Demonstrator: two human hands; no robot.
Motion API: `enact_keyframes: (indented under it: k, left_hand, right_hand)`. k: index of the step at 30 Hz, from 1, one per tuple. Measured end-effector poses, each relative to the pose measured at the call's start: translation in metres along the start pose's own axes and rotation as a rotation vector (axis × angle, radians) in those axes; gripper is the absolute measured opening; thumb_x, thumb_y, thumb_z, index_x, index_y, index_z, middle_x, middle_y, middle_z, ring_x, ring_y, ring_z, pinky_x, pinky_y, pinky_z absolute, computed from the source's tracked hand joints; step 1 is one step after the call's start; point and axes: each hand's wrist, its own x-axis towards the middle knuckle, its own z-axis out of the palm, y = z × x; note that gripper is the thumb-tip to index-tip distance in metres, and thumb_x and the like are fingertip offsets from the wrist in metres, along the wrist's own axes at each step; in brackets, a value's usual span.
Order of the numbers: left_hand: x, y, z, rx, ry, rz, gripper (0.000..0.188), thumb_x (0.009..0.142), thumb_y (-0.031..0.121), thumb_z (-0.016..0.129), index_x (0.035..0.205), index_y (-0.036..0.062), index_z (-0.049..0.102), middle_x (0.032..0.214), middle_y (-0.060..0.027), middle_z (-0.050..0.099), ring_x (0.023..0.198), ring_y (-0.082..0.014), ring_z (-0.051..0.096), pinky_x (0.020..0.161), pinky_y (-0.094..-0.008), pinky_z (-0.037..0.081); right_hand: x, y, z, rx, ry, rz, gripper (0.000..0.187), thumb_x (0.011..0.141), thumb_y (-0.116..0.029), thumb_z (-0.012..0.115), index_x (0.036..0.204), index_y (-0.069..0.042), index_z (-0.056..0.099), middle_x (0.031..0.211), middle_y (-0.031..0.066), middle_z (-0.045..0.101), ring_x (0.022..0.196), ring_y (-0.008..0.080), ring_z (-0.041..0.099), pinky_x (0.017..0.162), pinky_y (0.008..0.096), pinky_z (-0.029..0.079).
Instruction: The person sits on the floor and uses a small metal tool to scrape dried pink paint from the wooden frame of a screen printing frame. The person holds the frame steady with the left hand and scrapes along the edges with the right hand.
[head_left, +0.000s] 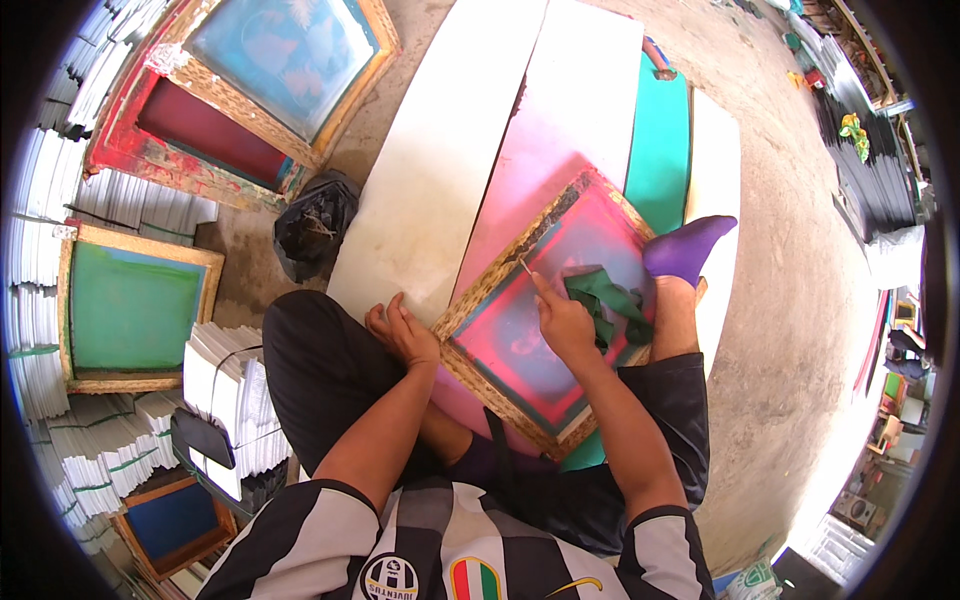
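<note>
A wooden screen-printing frame [495, 383] lies tilted across the boards in front of me. Its mesh is greyish blue with pink stains. My right hand [566, 325] is above the mesh with its fingers closed on a thin, small tool [524, 265]. The tool's tip is at the frame's upper left inner edge; its kind is too small to make out. Beside this hand a crumpled dark green cloth [606, 300] rests on the mesh. At the frame's left corner is my left hand [405, 335], fingers apart and slightly bent, holding nothing visible.
Under the frame are white [420, 170], pink and green boards [660, 150]. My purple-socked foot [690, 250] is at the frame's right side. To the left are a black plastic bag [313, 222], other screen frames [140, 310] and stacks of white sheets [225, 385].
</note>
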Motion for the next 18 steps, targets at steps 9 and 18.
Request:
enact_keyframes:
  k: [9,18]
  left_hand:
    - [0.001,0.000,-0.003,0.032,0.010,0.019,0.029,0.102,0.013,0.051,0.124,0.0100,0.070,0.136,-0.0214,0.044,0.134,-0.0402,0.039,0.117,-0.0533,0.031]
    - [0.001,0.004,-0.004,-0.003,0.005,0.016,0.028,0.102,0.015,0.051,0.122,0.0090,0.070,0.134,-0.0201,0.045,0.135,-0.0405,0.037,0.117,-0.0548,0.031]
  right_hand:
    - [0.000,-0.011,-0.012,0.017,-0.044,0.036,0.044,0.104,-0.022,0.065,0.148,-0.021,0.061,0.115,0.0182,0.077,0.092,0.0244,0.076,0.087,0.0369,0.057]
    - [0.006,0.011,-0.010,1.515,-0.463,0.491,0.043,0.110,-0.025,0.055,0.153,-0.028,0.056,0.067,-0.0015,0.048,0.044,0.0051,0.035,0.038,0.0209,0.027]
